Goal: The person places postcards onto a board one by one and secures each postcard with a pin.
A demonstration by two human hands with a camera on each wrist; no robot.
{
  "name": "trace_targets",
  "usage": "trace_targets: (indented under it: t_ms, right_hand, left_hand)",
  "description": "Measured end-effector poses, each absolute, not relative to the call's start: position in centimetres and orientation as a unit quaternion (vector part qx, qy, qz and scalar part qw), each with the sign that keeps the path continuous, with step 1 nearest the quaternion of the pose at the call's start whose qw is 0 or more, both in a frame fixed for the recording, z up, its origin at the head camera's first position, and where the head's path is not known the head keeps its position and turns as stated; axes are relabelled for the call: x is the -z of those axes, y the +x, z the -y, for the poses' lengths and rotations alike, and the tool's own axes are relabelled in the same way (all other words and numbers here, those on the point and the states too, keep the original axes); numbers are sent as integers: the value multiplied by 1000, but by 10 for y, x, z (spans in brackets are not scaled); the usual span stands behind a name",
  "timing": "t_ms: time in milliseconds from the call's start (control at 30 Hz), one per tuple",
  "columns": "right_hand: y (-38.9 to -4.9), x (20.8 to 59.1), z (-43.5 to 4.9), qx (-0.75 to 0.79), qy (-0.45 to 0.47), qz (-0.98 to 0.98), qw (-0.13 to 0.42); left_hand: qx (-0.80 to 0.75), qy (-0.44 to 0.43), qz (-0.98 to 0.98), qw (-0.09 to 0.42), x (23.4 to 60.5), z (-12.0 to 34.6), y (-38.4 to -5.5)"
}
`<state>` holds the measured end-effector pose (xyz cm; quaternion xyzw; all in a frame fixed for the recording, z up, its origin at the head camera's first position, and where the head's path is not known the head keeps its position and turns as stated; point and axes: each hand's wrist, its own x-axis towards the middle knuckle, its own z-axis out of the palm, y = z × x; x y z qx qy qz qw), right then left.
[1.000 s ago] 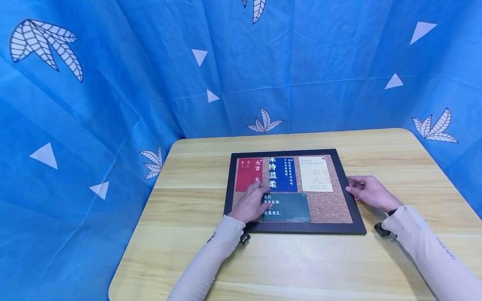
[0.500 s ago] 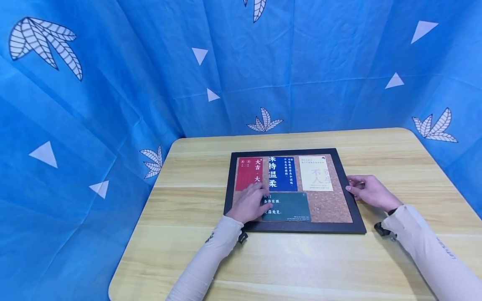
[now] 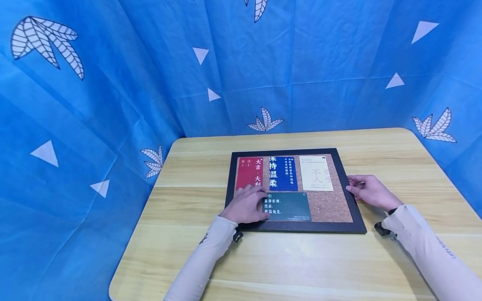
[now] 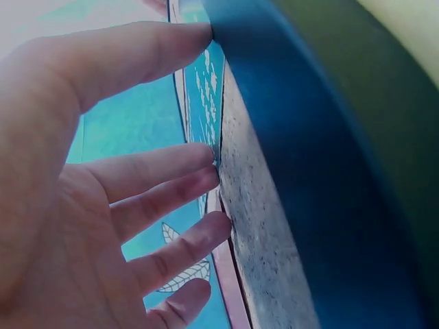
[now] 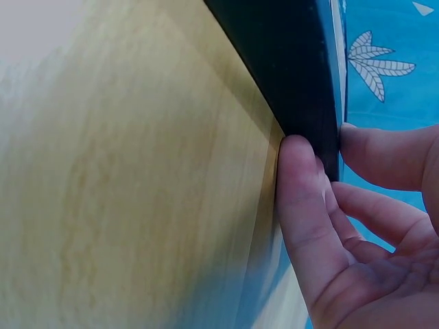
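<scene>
A cork board (image 3: 331, 209) in a black frame (image 3: 301, 227) lies flat on the table. On it, a dark green card (image 3: 290, 209) with white writing lies below a red card (image 3: 248, 169), a blue card (image 3: 283, 175) and a cream card (image 3: 315, 169). My left hand (image 3: 244, 205) rests over the board's left part, thumb and forefinger spread along the green card's left edge. Its fingers (image 4: 164, 164) look fairly straight in the left wrist view, tips at the board. My right hand (image 5: 357, 233) grips the frame's right side, thumb on top and fingers against the outer side.
The light wooden table (image 3: 293, 267) extends around the board, with rounded far corners. Blue curtains (image 3: 320, 54) with leaf and triangle prints hang behind the table and along its left side.
My left hand has slid slightly left and toward me, uncovering more of the green card's writing and the red card. The thumb has moved to the card's near corner. My right hand stays put.
</scene>
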<state>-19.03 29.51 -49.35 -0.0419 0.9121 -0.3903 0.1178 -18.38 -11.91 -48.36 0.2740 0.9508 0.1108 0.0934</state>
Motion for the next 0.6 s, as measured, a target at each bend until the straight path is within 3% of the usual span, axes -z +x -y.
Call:
trace_targets:
  t_ms: [600]
  right_hand:
    - [-190, 494, -296, 400, -43, -908, 118]
  left_hand:
    - [-132, 260, -955, 62, 488, 125, -183]
